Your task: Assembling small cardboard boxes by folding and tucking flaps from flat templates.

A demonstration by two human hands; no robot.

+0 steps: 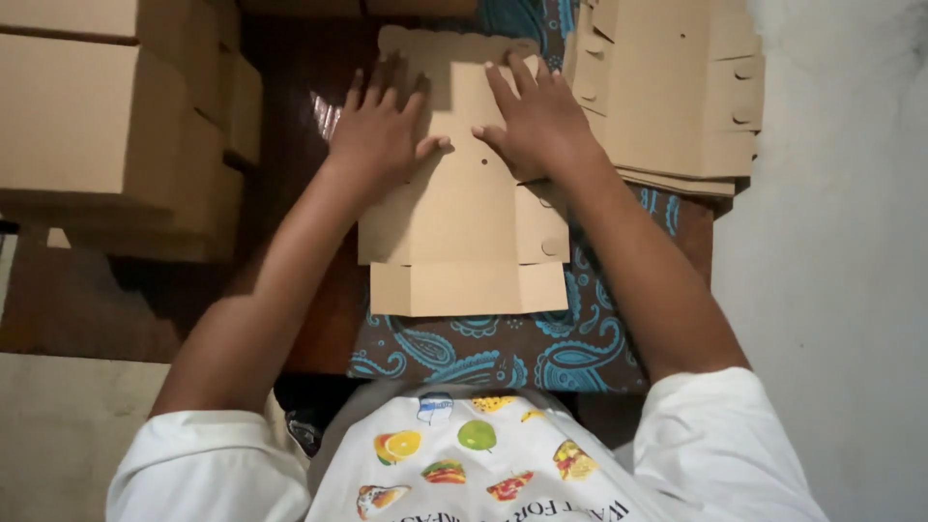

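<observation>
A flat brown die-cut cardboard box blank (462, 227) lies on a dark cloth with a blue paisley pattern (503, 353). My left hand (379, 130) presses palm-down on the blank's upper left part, fingers spread. On the upper right part, my right hand (537, 118) presses down the same way. The thumbs point toward each other, a little apart. The near flap of the blank sits folded toward me.
A stack of flat cardboard blanks (667, 92) lies at the upper right. Assembled brown boxes (106, 126) are piled at the left. A pale wall (841, 271) runs along the right. Dark wood (290, 87) shows beside the cloth.
</observation>
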